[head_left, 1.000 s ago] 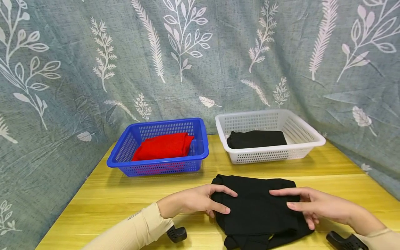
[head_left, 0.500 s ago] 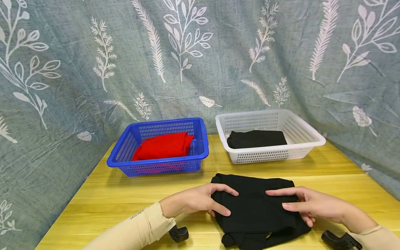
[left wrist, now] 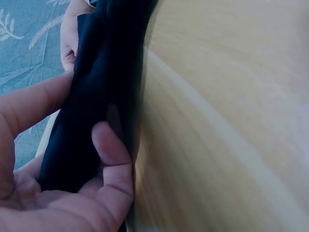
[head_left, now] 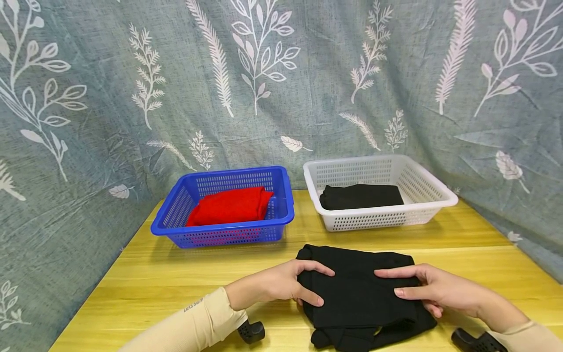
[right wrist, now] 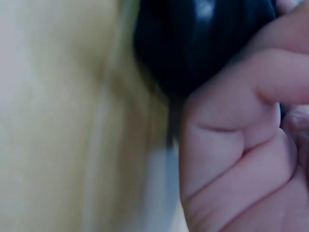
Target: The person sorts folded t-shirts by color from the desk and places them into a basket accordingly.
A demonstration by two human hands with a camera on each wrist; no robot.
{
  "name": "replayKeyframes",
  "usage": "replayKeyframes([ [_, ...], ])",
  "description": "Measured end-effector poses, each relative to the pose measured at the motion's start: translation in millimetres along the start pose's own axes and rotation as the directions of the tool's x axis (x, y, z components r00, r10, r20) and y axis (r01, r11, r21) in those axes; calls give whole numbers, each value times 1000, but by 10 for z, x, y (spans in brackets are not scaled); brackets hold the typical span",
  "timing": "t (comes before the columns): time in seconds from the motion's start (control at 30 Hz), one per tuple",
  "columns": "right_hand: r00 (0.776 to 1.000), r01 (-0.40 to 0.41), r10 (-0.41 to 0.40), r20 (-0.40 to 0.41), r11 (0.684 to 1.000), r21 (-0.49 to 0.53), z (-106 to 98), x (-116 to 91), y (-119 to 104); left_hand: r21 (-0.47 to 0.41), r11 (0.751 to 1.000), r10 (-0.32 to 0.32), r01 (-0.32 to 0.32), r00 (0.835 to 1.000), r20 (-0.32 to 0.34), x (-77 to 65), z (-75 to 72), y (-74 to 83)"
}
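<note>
A folded black garment (head_left: 357, 293) lies on the wooden table in front of me, its lower edge uneven, with a flap sticking out. My left hand (head_left: 286, 282) grips its left side, thumb and index finger on top. In the left wrist view, other fingers (left wrist: 113, 145) curl round the edge of the black fabric (left wrist: 99, 63). On the right side my right hand (head_left: 444, 291) holds the garment in the same way, thumb and index finger over the top. The right wrist view is blurred, showing curled fingers (right wrist: 227, 111) against the dark cloth (right wrist: 193, 43).
Behind the garment, to the left, stands a blue plastic basket (head_left: 281, 233) with a folded red cloth (head_left: 233, 205) inside. A white basket (head_left: 422, 215) at the back right contains folded black cloth (head_left: 362, 196). A leaf-patterned curtain (head_left: 281, 63) borders the table (head_left: 184, 274).
Over the last second my right hand has moved slightly left, and the garment's right and lower edges have drawn in a little. My left hand has barely moved.
</note>
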State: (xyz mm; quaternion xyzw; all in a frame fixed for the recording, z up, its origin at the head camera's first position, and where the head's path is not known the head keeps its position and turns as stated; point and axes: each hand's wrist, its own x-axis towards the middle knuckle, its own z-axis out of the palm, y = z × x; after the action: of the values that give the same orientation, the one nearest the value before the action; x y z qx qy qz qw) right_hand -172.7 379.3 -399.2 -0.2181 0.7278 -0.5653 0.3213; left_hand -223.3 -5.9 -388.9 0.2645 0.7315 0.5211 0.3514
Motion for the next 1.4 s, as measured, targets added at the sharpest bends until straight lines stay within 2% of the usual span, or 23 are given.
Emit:
replayKeyframes([
  [0.2, 1000, 30, -30, -6, 999, -26, 22, 17, 4, 23, 1000, 3, -1, 999, -51, 7, 25, -9],
  [0.57, 997, 25, -29, -76, 998, -58, 35, 3, 19, 36, 999, 17, -12, 990, -137, 21, 34, -53],
  [0.87, 989, 41, -54, -140, 995, -96, 26, -26, -12, -43, 994, 89, -97, 982, -167, 46, 22, -28],
  [1.07, 986, 29, -45, -162, 994, -101, 4, -61, -76, 4, 992, 123, -124, 976, -182, 45, 3, 16],
  [1.23, 983, 13, -33, -181, 994, -111, -8, -95, -155, -8, 990, 140, -144, 976, -169, 25, -9, 77],
  [1.4, 979, 24, -51, -198, 990, -137, -21, -131, -226, 34, 987, 163, -160, 971, -176, 11, -19, 147],
])
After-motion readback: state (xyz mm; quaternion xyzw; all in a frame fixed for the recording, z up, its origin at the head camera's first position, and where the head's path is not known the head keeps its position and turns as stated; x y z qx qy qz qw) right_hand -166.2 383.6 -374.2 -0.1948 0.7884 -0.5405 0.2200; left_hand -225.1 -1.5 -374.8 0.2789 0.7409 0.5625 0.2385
